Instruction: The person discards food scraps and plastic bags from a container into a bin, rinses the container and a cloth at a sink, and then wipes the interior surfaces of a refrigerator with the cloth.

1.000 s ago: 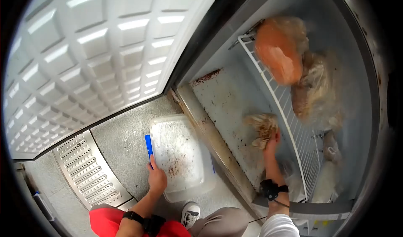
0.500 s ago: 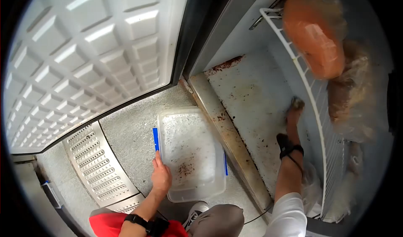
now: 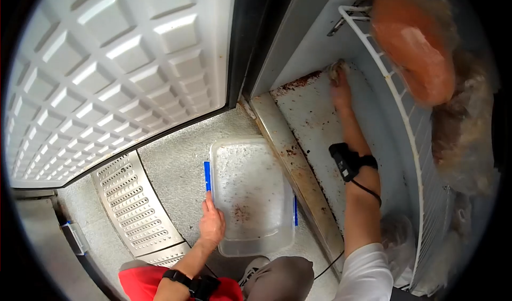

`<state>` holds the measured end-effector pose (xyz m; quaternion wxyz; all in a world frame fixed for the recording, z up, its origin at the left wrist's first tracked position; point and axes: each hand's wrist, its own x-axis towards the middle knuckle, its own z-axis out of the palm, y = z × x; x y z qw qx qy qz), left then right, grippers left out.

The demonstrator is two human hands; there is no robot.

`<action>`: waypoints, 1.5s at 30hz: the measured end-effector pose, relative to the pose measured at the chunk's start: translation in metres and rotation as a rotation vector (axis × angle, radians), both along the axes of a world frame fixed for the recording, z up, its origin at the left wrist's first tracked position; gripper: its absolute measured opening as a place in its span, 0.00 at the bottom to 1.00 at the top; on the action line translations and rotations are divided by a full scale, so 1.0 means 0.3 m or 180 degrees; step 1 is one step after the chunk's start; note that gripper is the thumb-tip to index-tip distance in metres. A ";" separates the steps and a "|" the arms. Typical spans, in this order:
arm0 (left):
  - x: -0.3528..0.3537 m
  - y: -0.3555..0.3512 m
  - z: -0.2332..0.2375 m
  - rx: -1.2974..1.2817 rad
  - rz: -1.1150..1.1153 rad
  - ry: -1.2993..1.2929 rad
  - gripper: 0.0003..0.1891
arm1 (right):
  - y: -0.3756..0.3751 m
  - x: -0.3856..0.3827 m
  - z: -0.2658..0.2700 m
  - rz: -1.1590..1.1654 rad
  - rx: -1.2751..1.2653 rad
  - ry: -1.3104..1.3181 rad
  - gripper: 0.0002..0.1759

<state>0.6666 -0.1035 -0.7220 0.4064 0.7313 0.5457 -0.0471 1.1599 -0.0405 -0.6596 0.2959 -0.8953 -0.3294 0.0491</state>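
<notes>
My left hand is closed on the left rim of a translucent plastic tub, just below its blue clip handle. Dark crumbs and brown specks lie in the tub. Deep inside the freezer, my right hand presses a small greyish scouring pad against the back left corner of the floor. Blur hides the exact make of the pad. Rusty brown grime lines the edge beside it, and dark bits are scattered over the pale freezer floor.
A white wire rack curves along the right, holding a bagged orange item and other plastic bags. The ribbed white door stands open at left. A metal sill and a slotted drain cover are below.
My right hand has moved with the pad from the right side of the freezer floor to the back left corner. My left hand keeps its hold on the tub. The view has shifted slightly.
</notes>
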 end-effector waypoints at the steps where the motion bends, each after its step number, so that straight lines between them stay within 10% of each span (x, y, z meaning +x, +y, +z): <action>1: 0.003 0.001 0.004 -0.0012 -0.0001 0.0004 0.34 | 0.000 -0.023 -0.002 0.0045 -0.0012 -0.0045 0.29; 17: -0.031 0.020 -0.038 0.0408 0.0014 -0.0726 0.29 | -0.067 -0.447 0.086 0.1475 -0.0050 0.0883 0.25; 24: -0.041 0.103 -0.024 0.0457 -0.0049 -0.0684 0.26 | -0.134 -0.283 0.153 -0.0175 0.2300 0.1702 0.28; 27: -0.039 0.146 -0.012 0.0405 -0.0105 -0.0422 0.26 | -0.116 -0.185 0.157 -0.0076 0.2189 0.1031 0.31; 34: -0.013 0.170 0.005 0.0322 -0.0140 -0.0104 0.27 | 0.044 -0.098 0.021 -0.0530 -0.0989 -0.0201 0.44; 45: -0.023 0.161 -0.040 0.0409 -0.0153 -0.0283 0.28 | 0.031 -0.338 0.022 0.1492 0.0072 0.0573 0.22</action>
